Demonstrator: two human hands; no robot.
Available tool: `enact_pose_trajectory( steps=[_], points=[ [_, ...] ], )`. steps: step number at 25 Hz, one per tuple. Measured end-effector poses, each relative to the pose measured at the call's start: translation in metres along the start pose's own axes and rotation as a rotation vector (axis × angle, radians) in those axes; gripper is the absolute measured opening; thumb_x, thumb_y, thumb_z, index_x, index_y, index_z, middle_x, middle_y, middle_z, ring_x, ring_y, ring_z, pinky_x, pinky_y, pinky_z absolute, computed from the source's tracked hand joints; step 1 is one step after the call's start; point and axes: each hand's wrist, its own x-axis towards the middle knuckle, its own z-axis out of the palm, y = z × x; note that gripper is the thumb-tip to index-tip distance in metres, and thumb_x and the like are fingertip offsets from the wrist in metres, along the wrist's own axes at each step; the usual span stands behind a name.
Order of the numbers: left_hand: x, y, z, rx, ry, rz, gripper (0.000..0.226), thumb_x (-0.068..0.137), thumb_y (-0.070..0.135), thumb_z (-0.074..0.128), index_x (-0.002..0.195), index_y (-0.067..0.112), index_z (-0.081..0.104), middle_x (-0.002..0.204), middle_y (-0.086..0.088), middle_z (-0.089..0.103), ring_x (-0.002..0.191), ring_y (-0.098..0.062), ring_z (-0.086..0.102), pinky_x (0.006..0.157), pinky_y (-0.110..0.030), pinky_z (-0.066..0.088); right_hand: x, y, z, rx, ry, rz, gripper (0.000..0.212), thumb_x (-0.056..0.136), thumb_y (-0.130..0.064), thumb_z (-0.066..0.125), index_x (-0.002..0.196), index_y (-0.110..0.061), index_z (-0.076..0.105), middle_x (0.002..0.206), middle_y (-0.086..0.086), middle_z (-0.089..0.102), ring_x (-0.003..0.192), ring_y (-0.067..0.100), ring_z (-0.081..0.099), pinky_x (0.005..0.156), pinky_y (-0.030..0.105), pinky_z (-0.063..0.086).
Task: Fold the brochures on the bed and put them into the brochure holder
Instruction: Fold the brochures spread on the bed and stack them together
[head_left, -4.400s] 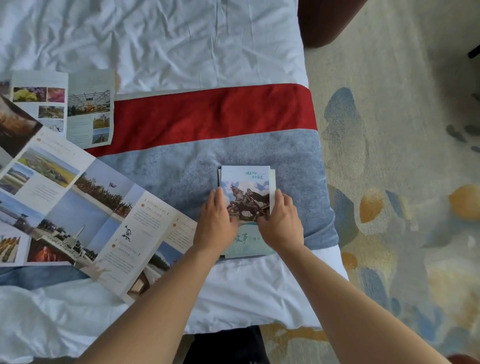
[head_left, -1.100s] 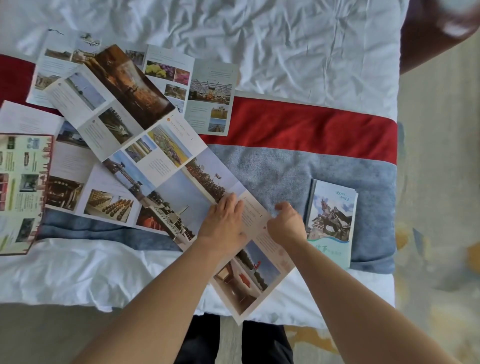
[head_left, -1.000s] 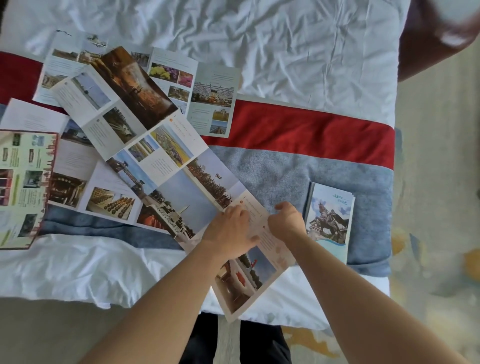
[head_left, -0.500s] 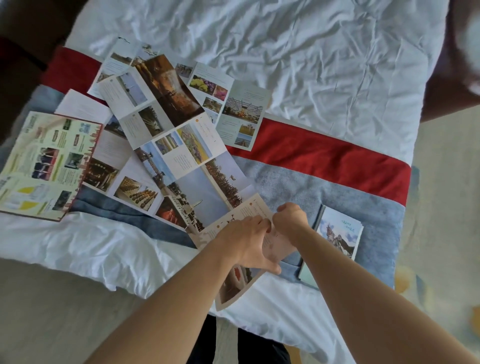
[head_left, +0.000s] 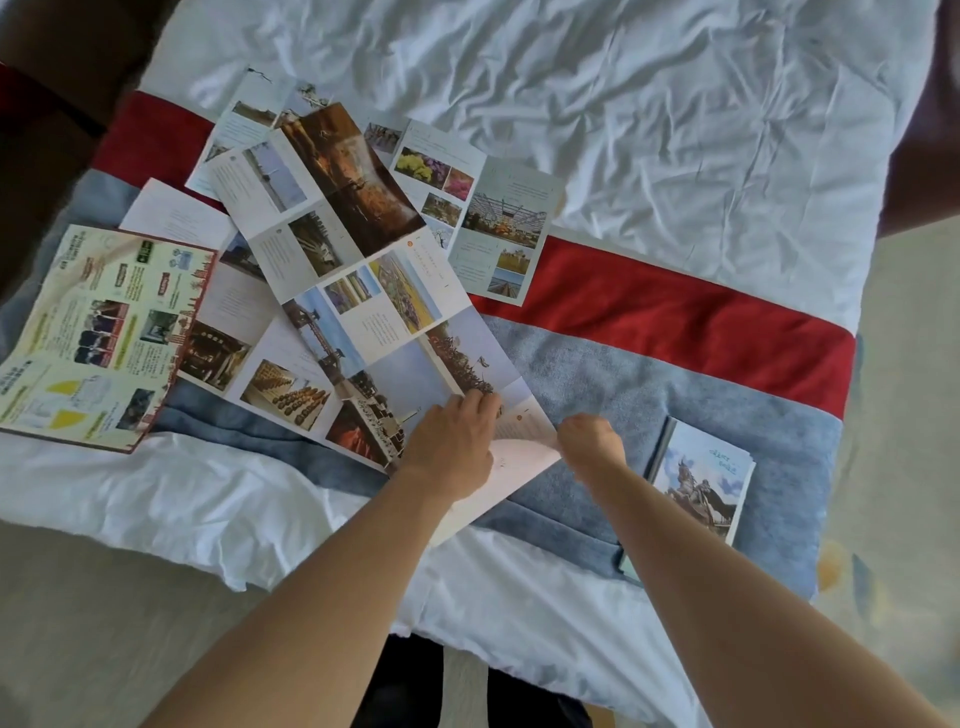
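On the bed (head_left: 623, 93), going left to right, a yellow-green leaflet (head_left: 104, 332) lies flat at the far left edge, partly over a heap of unfolded sheets. Next to it a long unfolded brochure (head_left: 363, 322) runs slantwise toward the near edge, across the red band (head_left: 675, 317) and the grey-blue runner (head_left: 597, 379). Its near end is turned over, showing the white back. The left hand (head_left: 452, 447) rests on that end with fingers spread flat, pressing the paper down. Just to its right, the right hand (head_left: 589, 441) pinches the corner of the turned-over flap with curled fingers. Farther right, apart from both hands, a folded brochure (head_left: 701, 488) with a statue picture lies on the runner near the bed's right edge.
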Motion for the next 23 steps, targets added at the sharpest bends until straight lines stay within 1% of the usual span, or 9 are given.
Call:
enact_pose_trajectory(
  steps=[3,4,7,8,11,15,18,20,23],
  points=[
    [-0.002,-0.011,0.015,0.060,0.049,-0.089,0.074,0.091,0.023,0.060,0.151,0.012,0.018,0.139,-0.011,0.045,0.114,-0.026,0.053,0.088,-0.037,0.051,0.005,0.003,0.008,0.028,0.053,0.010,0.037,0.101,-0.018,0.031,0.111,-0.002,0.063,0.109,0.018,0.062,0.098,0.033,0.059,0.082,0.040,0.047],
    [-0.003,-0.013,0.020,0.074,0.048,-0.115,0.080,0.091,0.023,0.060,0.154,0.011,0.013,0.144,-0.012,0.040,0.118,-0.027,0.051,0.089,-0.037,0.051,0.006,0.006,0.010,0.018,0.071,-0.006,0.037,0.100,-0.023,0.032,0.105,-0.007,0.065,0.108,0.017,0.063,0.097,0.033,0.061,0.081,0.038,0.048],
    [-0.006,-0.018,0.033,0.058,-0.025,-0.140,0.085,0.091,0.027,0.061,0.156,0.013,0.007,0.157,-0.014,0.025,0.134,-0.030,0.039,0.099,-0.040,0.047,0.003,0.009,0.019,0.076,0.059,-0.029,0.013,0.084,-0.020,0.052,0.081,-0.029,0.061,0.083,-0.001,0.064,0.075,0.014,0.060,0.056,0.024,0.044],
    [-0.006,-0.018,0.036,0.034,-0.062,-0.126,0.086,0.091,0.031,0.062,0.156,0.014,0.008,0.159,-0.014,0.020,0.139,-0.031,0.033,0.103,-0.042,0.044,-0.002,0.007,0.020,0.100,0.060,-0.037,0.014,0.079,-0.018,0.054,0.076,-0.030,0.060,0.078,-0.006,0.062,0.071,0.009,0.058,0.052,0.022,0.042],
    [-0.008,-0.015,0.037,-0.006,-0.103,-0.087,0.091,0.088,0.048,0.063,0.155,0.014,0.011,0.160,-0.013,0.015,0.145,-0.031,0.022,0.111,-0.045,0.036,-0.005,0.001,0.023,0.155,0.034,-0.027,0.020,0.079,-0.013,0.049,0.079,-0.027,0.064,0.082,-0.003,0.063,0.070,0.010,0.057,0.053,0.023,0.042],
    [-0.007,-0.015,0.029,-0.072,0.005,-0.148,0.101,0.085,0.055,0.064,0.156,0.013,0.007,0.162,-0.013,0.013,0.149,-0.031,0.014,0.118,-0.046,0.027,-0.010,-0.010,0.022,0.205,0.069,-0.033,0.024,0.082,-0.012,0.045,0.083,-0.023,0.065,0.083,0.001,0.064,0.069,0.016,0.057,0.051,0.025,0.040],
    [-0.005,-0.025,0.020,-0.185,0.080,-0.227,0.099,0.085,0.054,0.064,0.156,0.011,0.010,0.161,-0.013,0.021,0.149,-0.029,0.020,0.119,-0.044,0.026,-0.014,-0.017,0.019,0.255,0.154,-0.050,0.022,0.078,-0.011,0.045,0.071,-0.020,0.065,0.071,0.001,0.062,0.065,0.020,0.054,0.051,0.027,0.039],
    [-0.004,-0.028,0.017,-0.241,0.127,-0.211,0.088,0.086,0.052,0.063,0.153,0.010,0.023,0.156,-0.011,0.033,0.144,-0.028,0.031,0.117,-0.043,0.029,-0.017,-0.021,0.017,0.312,0.198,-0.066,0.023,0.074,-0.009,0.044,0.065,-0.020,0.062,0.066,-0.001,0.059,0.062,0.020,0.052,0.051,0.028,0.037],
    [-0.003,-0.026,0.017,-0.317,0.227,-0.180,0.058,0.089,0.043,0.063,0.134,0.010,0.048,0.128,-0.007,0.058,0.118,-0.024,0.055,0.103,-0.039,0.042,-0.019,-0.022,0.014,0.361,0.218,-0.118,0.023,0.070,-0.006,0.044,0.063,-0.018,0.063,0.065,-0.001,0.060,0.065,0.021,0.053,0.053,0.029,0.040]
  ],
)
